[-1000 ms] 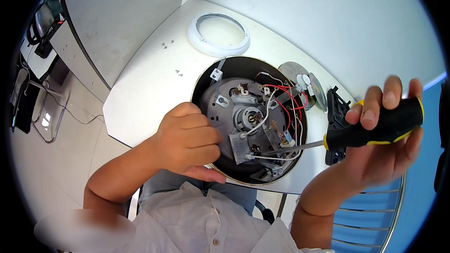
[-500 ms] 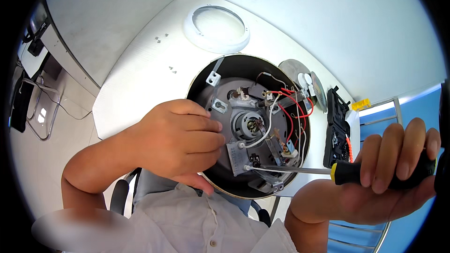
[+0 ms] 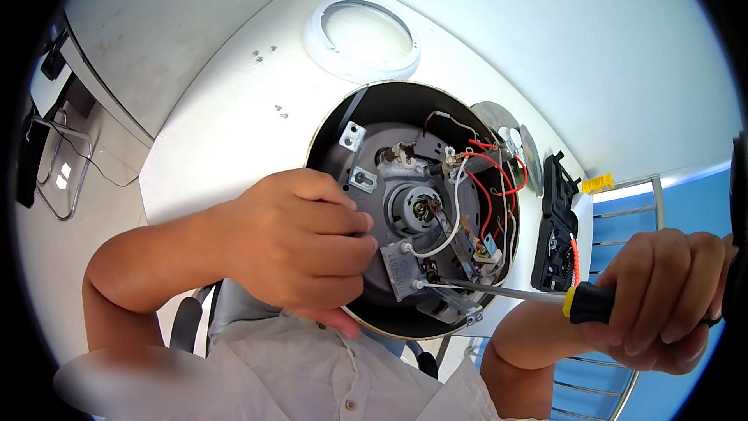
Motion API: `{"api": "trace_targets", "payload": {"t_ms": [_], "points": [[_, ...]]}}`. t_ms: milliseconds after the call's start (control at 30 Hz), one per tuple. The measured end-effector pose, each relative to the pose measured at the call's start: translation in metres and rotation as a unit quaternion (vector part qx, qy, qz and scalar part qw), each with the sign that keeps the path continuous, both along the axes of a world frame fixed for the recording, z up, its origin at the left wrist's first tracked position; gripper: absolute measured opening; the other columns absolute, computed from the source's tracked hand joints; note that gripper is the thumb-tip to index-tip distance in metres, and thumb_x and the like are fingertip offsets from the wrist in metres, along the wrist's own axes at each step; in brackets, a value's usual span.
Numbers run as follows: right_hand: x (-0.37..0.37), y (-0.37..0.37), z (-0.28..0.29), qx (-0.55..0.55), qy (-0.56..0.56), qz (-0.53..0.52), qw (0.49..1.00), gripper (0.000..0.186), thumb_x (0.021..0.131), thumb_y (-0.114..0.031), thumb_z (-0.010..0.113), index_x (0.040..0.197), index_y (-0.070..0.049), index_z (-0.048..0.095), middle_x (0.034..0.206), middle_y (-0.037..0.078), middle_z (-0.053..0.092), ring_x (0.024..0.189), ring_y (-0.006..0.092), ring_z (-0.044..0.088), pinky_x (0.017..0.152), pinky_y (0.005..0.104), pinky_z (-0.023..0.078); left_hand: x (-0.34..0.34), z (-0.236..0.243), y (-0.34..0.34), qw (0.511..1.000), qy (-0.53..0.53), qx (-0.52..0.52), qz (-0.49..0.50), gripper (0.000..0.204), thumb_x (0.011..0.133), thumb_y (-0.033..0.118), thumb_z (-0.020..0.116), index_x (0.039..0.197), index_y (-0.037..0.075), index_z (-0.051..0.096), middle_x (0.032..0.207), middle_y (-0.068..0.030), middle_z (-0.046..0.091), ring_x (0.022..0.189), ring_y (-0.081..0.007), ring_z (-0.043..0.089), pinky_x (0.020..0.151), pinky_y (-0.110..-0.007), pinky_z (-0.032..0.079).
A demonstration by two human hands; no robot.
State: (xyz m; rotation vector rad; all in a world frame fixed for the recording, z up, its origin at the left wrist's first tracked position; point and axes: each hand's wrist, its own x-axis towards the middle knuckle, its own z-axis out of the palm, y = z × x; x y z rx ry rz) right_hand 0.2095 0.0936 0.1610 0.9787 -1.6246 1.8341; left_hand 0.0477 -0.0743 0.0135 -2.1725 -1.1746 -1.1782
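Note:
A round, dark-walled appliance housing, probably a rice cooker's (image 3: 331,126), lies with its open underside facing me. Inside are a grey heating plate, red and white wires (image 3: 510,179) and a rectangular metal plate (image 3: 400,265). My left hand (image 3: 300,242) grips the near-left rim, fingers over the inside and thumb outside. My right hand (image 3: 658,296) is closed round the black-and-yellow handle of a screwdriver (image 3: 518,294). The long shaft crosses the housing's right rim, its tip by the lower end of the metal plate; I cannot tell exactly what it touches.
A white ring-shaped base cover (image 3: 323,47) lies beyond the housing on the white table (image 3: 210,132). Several small screws (image 3: 280,111) are scattered to its left. Round discs (image 3: 499,115) and an open black tool case (image 3: 555,234) stand at the right, near a metal-framed chair (image 3: 658,203).
My right hand has turned on the screwdriver handle, its fingers now wrapped further round it. The left hand keeps its hold on the rim. The whole view has shifted slightly.

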Motion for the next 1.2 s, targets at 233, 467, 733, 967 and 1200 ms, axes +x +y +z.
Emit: {"api": "trace_targets", "payload": {"t_ms": [233,467,733,967,1200], "points": [[-0.003,0.002,0.010,-0.040,-0.068,-0.025,0.997,0.033,0.069,0.006,0.068,0.076,-0.005,0.038,0.055,0.007,0.050,0.037,0.0112,0.050,0.027,0.0220,0.042,-0.002,-0.002,0.002,1.000,-0.005,0.002,0.003,0.037,0.070,0.043,0.067,0.058,0.014,0.048,0.076,-0.0006,0.057,0.073,-0.0172,0.060,0.070,-0.028,0.042],[-0.016,0.017,0.023,-0.023,-0.142,0.182,0.973,0.035,0.059,0.014,0.069,0.067,-0.003,0.039,0.051,0.015,0.052,0.031,0.0181,0.045,0.023,0.0264,0.035,-0.002,-0.001,0.003,1.000,0.005,-0.003,0.005,0.048,0.071,0.051,0.069,0.055,0.016,0.041,0.081,-0.0030,0.065,0.074,-0.0181,0.065,0.067,-0.027,0.045],[-0.028,0.010,0.016,-0.110,-0.109,0.253,0.955,0.021,0.073,0.012,0.052,0.063,-0.001,0.040,0.047,0.018,0.050,0.027,0.0181,0.040,0.022,0.0266,0.030,0.001,0.001,0.001,1.000,0.003,-0.023,0.006,0.044,0.076,0.049,0.066,0.060,0.016,0.043,0.084,-0.0033,0.065,0.074,-0.0170,0.064,0.067,-0.026,0.045],[-0.025,0.019,0.022,-0.071,-0.170,0.294,0.938,0.020,0.078,0.009,0.044,0.060,0.000,0.039,0.046,0.019,0.050,0.027,0.0161,0.039,0.022,0.0263,0.028,0.003,0.002,0.001,1.000,-0.004,-0.025,0.005,0.041,0.079,0.046,0.064,0.060,0.016,0.044,0.084,-0.0034,0.065,0.073,-0.0174,0.064,0.067,-0.025,0.045],[-0.057,0.009,0.009,-0.121,-0.098,0.453,0.878,0.019,0.078,0.007,0.048,0.062,0.000,0.040,0.048,0.020,0.050,0.029,0.0162,0.041,0.023,0.0255,0.028,0.005,0.002,0.001,1.000,-0.001,-0.026,0.007,0.041,0.078,0.046,0.064,0.060,0.016,0.045,0.084,-0.0033,0.065,0.073,-0.0174,0.064,0.068,-0.026,0.046]]}}
